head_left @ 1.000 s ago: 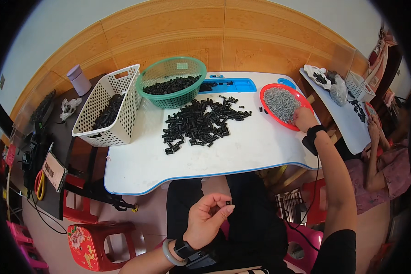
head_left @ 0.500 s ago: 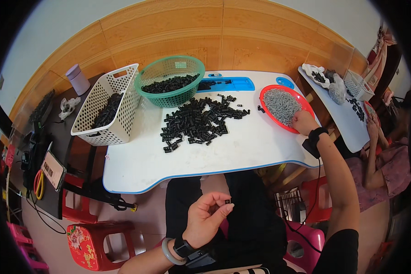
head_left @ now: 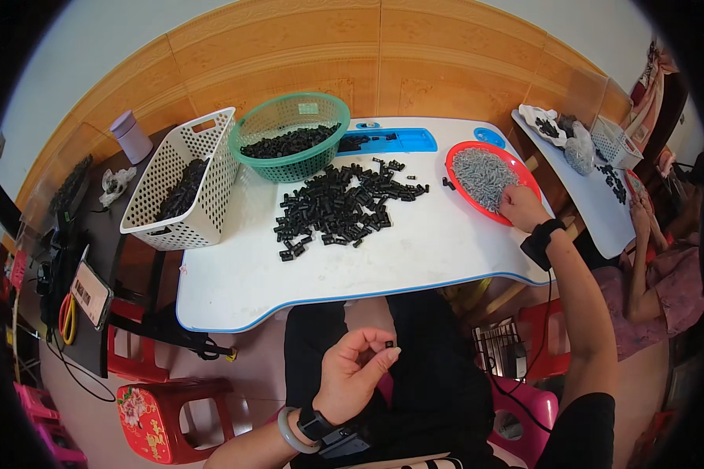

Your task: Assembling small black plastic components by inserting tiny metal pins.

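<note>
My left hand (head_left: 350, 379) is raised above my lap, thumb and forefinger pinching a small black plastic part (head_left: 390, 344). At the right end of the table, my right hand (head_left: 522, 208) reaches into a red plate (head_left: 527, 175) heaped with small grey metal screws (head_left: 479, 173). Its fingers are closed against the heap; whether a screw is between them is hidden. A loose pile of black plastic parts (head_left: 321, 205) covers the middle of the white table (head_left: 235, 289). A couple of similar parts lie just left of the red plate.
Behind the pile stand a green basket (head_left: 289, 167) of black parts and a blue tray recess (head_left: 411, 141). A white perforated basket (head_left: 220, 187) holds more at left. A dark side table bears a phone (head_left: 91, 294) and a lilac bottle (head_left: 131, 137). Another person (head_left: 645, 297) sits at right.
Both hands keep nearly the same places and grips. My right fingers have shifted very slightly at the screws; the whole view has moved a little.
</note>
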Available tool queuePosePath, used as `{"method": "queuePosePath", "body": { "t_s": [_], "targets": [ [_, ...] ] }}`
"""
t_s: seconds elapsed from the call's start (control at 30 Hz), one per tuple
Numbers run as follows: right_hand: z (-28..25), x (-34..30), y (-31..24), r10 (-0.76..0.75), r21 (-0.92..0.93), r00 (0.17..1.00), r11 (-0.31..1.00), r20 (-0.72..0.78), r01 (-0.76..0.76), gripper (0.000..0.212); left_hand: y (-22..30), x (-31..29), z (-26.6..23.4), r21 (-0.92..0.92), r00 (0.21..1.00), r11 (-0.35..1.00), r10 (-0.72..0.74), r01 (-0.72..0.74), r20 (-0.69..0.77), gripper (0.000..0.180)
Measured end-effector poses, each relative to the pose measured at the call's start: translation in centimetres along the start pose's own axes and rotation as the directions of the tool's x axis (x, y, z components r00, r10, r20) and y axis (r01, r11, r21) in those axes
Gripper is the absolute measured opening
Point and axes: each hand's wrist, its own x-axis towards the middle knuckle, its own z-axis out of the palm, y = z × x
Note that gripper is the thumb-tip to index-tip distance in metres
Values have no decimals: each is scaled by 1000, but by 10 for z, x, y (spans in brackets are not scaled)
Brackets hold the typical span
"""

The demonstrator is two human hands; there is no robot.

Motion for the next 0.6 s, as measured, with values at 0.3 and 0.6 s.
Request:
{"method": "queuePosePath", "body": {
  "t_s": [0.3, 0.6],
  "targets": [
    [15, -7, 18, 10, 278, 991, 960, -136, 28, 6, -3, -1, 0, 15, 1000, 1000, -4, 5, -9, 20],
    [1, -47, -48, 214, 771, 966, 636, -144, -25, 6, 8, -3, 5, -64, 1000, 998, 12, -13, -23, 23]
  ]
}}
